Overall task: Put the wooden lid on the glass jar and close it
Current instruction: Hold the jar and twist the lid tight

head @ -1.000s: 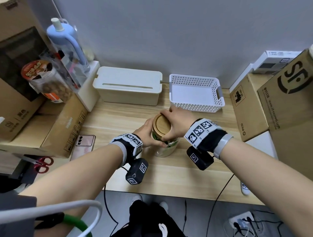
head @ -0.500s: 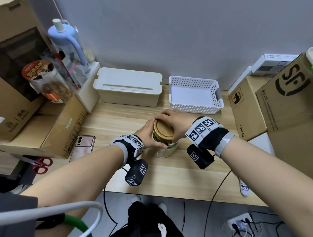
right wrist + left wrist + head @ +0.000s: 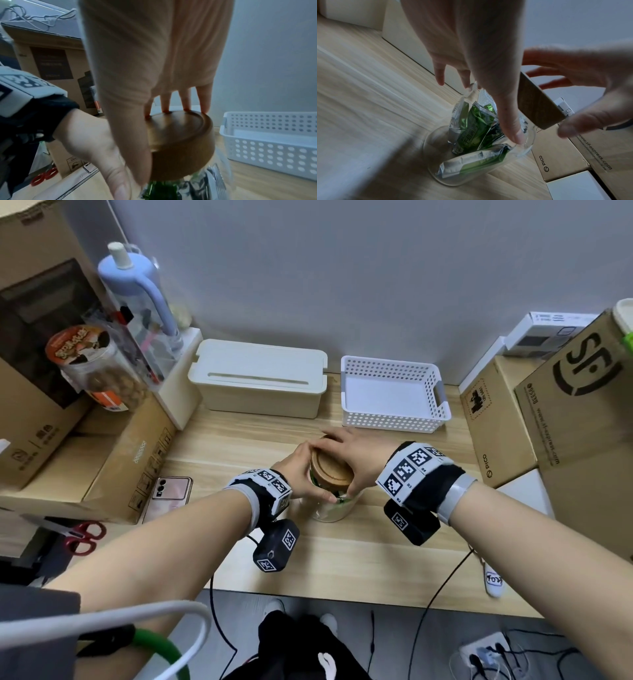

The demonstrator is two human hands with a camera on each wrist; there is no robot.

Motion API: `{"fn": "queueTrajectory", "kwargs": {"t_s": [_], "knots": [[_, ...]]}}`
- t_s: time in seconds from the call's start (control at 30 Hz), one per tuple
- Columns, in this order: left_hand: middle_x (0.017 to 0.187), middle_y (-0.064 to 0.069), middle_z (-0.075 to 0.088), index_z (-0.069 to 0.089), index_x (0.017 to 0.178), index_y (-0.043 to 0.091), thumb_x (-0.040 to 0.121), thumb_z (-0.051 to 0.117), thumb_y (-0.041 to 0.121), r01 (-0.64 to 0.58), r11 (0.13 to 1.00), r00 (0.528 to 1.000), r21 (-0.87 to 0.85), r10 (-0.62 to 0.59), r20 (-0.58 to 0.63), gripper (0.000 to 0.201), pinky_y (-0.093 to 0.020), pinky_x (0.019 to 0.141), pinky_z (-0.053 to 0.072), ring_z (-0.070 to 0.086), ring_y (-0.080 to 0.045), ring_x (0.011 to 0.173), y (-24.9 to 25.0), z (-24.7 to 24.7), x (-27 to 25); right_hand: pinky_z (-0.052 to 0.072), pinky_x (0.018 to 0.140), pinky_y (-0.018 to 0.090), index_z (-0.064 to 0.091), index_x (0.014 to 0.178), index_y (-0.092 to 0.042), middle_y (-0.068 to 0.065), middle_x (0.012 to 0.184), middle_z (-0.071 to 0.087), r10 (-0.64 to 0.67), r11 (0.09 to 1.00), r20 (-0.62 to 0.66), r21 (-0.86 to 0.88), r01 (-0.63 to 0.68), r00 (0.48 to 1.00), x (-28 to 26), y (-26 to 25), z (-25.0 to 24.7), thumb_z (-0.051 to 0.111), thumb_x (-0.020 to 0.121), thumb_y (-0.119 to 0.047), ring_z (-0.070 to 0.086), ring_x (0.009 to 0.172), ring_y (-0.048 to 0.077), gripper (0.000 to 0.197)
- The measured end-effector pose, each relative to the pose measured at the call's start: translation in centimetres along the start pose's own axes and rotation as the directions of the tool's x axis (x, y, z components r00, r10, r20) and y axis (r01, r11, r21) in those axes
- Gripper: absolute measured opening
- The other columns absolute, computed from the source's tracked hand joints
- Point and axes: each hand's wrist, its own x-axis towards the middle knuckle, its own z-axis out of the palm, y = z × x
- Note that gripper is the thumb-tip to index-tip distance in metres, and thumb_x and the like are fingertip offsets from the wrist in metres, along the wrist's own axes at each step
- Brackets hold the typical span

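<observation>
A clear glass jar (image 3: 330, 510) (image 3: 471, 155) with green and silver packets (image 3: 471, 129) inside stands at the middle of the wooden table (image 3: 359, 549). The round wooden lid (image 3: 331, 470) (image 3: 180, 136) (image 3: 537, 106) sits on the jar's mouth, tilted. My right hand (image 3: 346, 455) (image 3: 154, 121) grips the lid from above, fingertips on its far rim and thumb on its near side. My left hand (image 3: 299, 474) (image 3: 479, 94) wraps round the jar's upper wall from the left, thumb on the glass.
A white perforated basket (image 3: 394, 395) and a cream lidded box (image 3: 260, 378) stand behind the jar. Cardboard boxes (image 3: 548, 419) line the right side, more boxes and a snack jar (image 3: 92, 368) the left. A phone (image 3: 168, 496) and red scissors (image 3: 82, 537) lie left.
My right hand has turned over the lid, its fingers swinging toward the left, and the lid has sunk lower on the jar. My left hand has kept its hold on the glass.
</observation>
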Motion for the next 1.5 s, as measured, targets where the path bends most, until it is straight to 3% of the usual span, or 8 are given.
{"fn": "queueTrajectory", "kwargs": {"t_s": [0.3, 0.53, 0.73, 0.8, 0.9, 1.0, 1.17, 1.5], "knots": [[0.143, 0.004, 0.041, 0.023, 0.137, 0.025, 0.044, 0.081, 0.058, 0.002, 0.992, 1.000, 0.128, 0.001, -0.023, 0.114, -0.047, 0.105, 0.038, 0.044, -0.020, 0.130, 0.3, -0.2, -0.6, 0.047, 0.096, 0.048, 0.025, 0.145, -0.029, 0.003, 0.143, 0.038, 0.016, 1.000, -0.112, -0.013, -0.017, 0.994, 0.5, -0.1, 0.8, 0.077, 0.055, -0.049, 0.042, 0.122, 0.030, 0.106], [0.144, 0.005, 0.039, 0.021, 0.140, 0.027, 0.049, 0.082, 0.052, -0.011, 0.991, 0.999, 0.131, 0.016, -0.042, 0.113, -0.046, 0.108, 0.035, 0.043, -0.018, 0.131, 0.5, -0.1, -0.8, 0.046, 0.098, 0.044, 0.027, 0.146, -0.022, 0.007, 0.143, 0.040, 0.150, 0.988, -0.170, 0.062, -0.142, 0.974, -0.1, -0.9, 1.5, 0.075, 0.060, -0.051, 0.042, 0.123, 0.032, 0.103], [0.141, 0.004, 0.041, 0.022, 0.140, 0.027, 0.045, 0.079, 0.054, 0.002, 0.993, 0.999, 0.114, 0.002, -0.036, 0.114, -0.045, 0.106, 0.036, 0.045, -0.019, 0.129, 0.7, -0.1, -1.0, 0.049, 0.089, 0.044, 0.033, 0.140, -0.019, 0.013, 0.134, 0.046, 0.302, 0.952, -0.249, 0.121, -0.280, 0.920, -0.2, -2.3, 2.2, 0.065, 0.064, -0.062, 0.048, 0.116, 0.034, 0.093], [0.139, 0.003, 0.042, 0.023, 0.139, 0.027, 0.045, 0.080, 0.056, 0.010, 0.995, 0.999, 0.100, -0.006, -0.033, 0.114, -0.046, 0.105, 0.037, 0.045, -0.020, 0.128, 0.6, 0.0, -1.1, 0.047, 0.095, 0.046, 0.028, 0.143, -0.022, 0.012, 0.140, 0.041, 0.267, 0.958, -0.207, 0.161, -0.236, 0.941, -0.3, -1.5, 1.8, 0.070, 0.061, -0.062, 0.045, 0.122, 0.034, 0.100], [0.140, 0.004, 0.041, 0.021, 0.138, 0.028, 0.040, 0.077, 0.063, 0.017, 0.997, 0.999, 0.075, -0.014, -0.043, 0.118, -0.046, 0.106, 0.037, 0.045, -0.020, 0.129, 0.6, 0.1, -1.2, 0.037, 0.109, 0.046, 0.015, 0.148, -0.027, 0.005, 0.154, 0.022, 0.094, 0.987, -0.079, 0.137, -0.082, 0.992, -0.4, 0.0, 0.6, 0.082, 0.058, -0.043, 0.030, 0.136, 0.031, 0.113], [0.144, 0.003, 0.038, 0.019, 0.141, 0.026, 0.046, 0.080, 0.057, 0.014, 0.996, 0.999, 0.084, -0.011, -0.040, 0.118, -0.047, 0.108, 0.036, 0.042, -0.020, 0.131, 0.6, 0.1, -1.2, 0.039, 0.107, 0.046, 0.021, 0.147, -0.027, 0.003, 0.150, 0.031, 0.016, 0.997, -0.076, 0.078, -0.010, 0.997, 0.0, 0.3, 0.3, 0.083, 0.057, -0.035, 0.035, 0.131, 0.030, 0.109], [0.142, 0.003, 0.039, 0.022, 0.140, 0.025, 0.050, 0.083, 0.052, 0.013, 0.994, 0.999, 0.105, -0.008, -0.046, 0.112, -0.044, 0.106, 0.036, 0.043, -0.020, 0.130, 0.7, 0.1, -1.3, 0.047, 0.096, 0.047, 0.032, 0.142, -0.024, 0.002, 0.138, 0.043, 0.080, 0.996, -0.157, 0.062, -0.071, 0.984, 0.2, -0.3, 1.0, 0.078, 0.053, -0.051, 0.042, 0.119, 0.031, 0.103], [0.139, 0.002, 0.043, 0.024, 0.138, 0.024, 0.050, 0.082, 0.051, 0.027, 0.995, 0.998, 0.101, -0.022, -0.053, 0.109, -0.044, 0.104, 0.037, 0.047, -0.021, 0.125, 0.9, 0.1, -1.5, 0.045, 0.091, 0.045, 0.041, 0.135, -0.024, 0.004, 0.133, 0.047, 0.262, 0.961, -0.354, 0.176, -0.211, 0.898, 0.3, -2.0, 2.8, 0.065, 0.061, -0.057, 0.044, 0.116, 0.033, 0.084]]}}
